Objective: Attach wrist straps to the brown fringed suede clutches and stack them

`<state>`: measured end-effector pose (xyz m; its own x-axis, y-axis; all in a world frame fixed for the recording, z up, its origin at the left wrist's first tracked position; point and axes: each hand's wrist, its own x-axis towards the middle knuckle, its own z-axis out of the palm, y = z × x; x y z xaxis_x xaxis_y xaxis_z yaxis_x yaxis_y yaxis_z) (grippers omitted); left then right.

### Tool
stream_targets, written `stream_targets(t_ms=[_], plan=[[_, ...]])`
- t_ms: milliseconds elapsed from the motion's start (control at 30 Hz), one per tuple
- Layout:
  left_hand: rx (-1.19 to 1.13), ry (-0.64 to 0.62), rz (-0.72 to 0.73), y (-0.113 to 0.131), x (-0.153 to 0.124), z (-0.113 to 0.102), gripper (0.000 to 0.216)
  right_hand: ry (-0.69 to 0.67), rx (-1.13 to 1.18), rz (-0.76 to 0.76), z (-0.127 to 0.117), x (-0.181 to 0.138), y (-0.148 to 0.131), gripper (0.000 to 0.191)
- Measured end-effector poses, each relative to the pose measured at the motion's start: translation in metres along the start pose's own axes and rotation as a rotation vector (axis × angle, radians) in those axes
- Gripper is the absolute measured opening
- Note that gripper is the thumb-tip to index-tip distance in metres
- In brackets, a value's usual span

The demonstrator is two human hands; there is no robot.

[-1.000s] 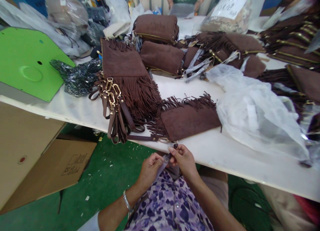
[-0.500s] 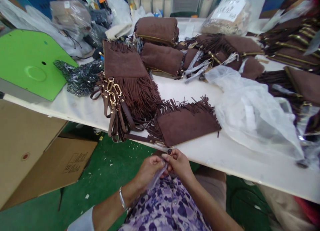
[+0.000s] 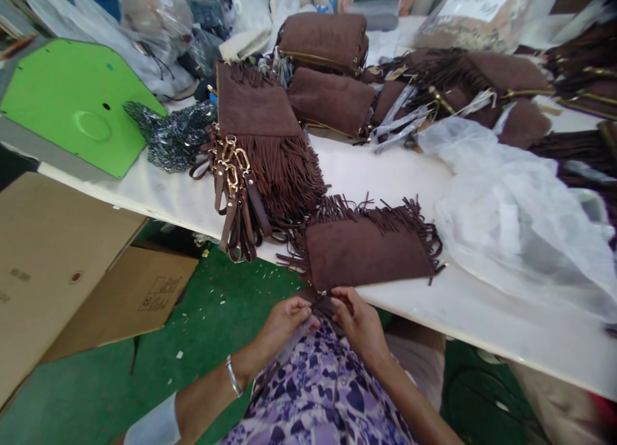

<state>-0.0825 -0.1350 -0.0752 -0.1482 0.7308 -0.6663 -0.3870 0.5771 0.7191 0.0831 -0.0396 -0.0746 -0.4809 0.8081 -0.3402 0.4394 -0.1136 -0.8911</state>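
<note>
A brown suede fringed pouch (image 3: 371, 252) lies at the table's front edge, its zip side towards me and its fringe away. Just below its near left corner, a dark brown strap (image 3: 319, 301) runs between my hands. My left hand (image 3: 284, 323) is closed, thumb and forefinger pinching the strap; a clear plastic strip (image 3: 294, 339) hangs beneath it. My right hand (image 3: 359, 323) has its fingers bent inward close to the strap and the pouch corner; what lies between its fingertips is unclear. Left of the pouch, several brown wrist straps with gold clasps (image 3: 234, 175) lie over a stack of fringed pouches (image 3: 260, 104).
More brown pouches (image 3: 328, 40) lie further back. A crumpled translucent plastic bag (image 3: 511, 220) covers the table's right side. A green-faced machine (image 3: 72, 110) and dark speckled bundle (image 3: 178, 136) stand left. A cardboard box (image 3: 72, 265) sits below. Another person's hands (image 3: 407, 0) show at the back.
The strap that lay along the table edge left of the pouch has come down to my hands. My hands have moved slightly apart. The view has shifted, and another person's hands show more at the back.
</note>
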Motion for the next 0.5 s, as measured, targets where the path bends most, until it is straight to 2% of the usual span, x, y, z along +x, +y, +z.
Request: stream_targets(t_ms=[67, 233, 400, 500], plan=[[-0.006, 0.002, -0.004, 0.001, 0.002, 0.002, 0.042, -0.019, 0.001, 0.026, 0.002, -0.004, 0.001, 0.017], [-0.001, 0.057, 0.034, -0.003, 0.004, 0.003, 0.038, -0.184, 0.037, 0.097, 0.016, -0.021, 0.001, 0.019], [0.059, 0.129, 0.063, -0.006, 0.003, 0.01, 0.03, -0.103, -0.068, 0.108, 0.027, -0.029, 0.003, 0.02], [0.096, 0.144, 0.08, -0.006, 0.004, 0.013, 0.029, -0.131, -0.004, 0.13, 0.032, -0.027, 0.011, 0.024]])
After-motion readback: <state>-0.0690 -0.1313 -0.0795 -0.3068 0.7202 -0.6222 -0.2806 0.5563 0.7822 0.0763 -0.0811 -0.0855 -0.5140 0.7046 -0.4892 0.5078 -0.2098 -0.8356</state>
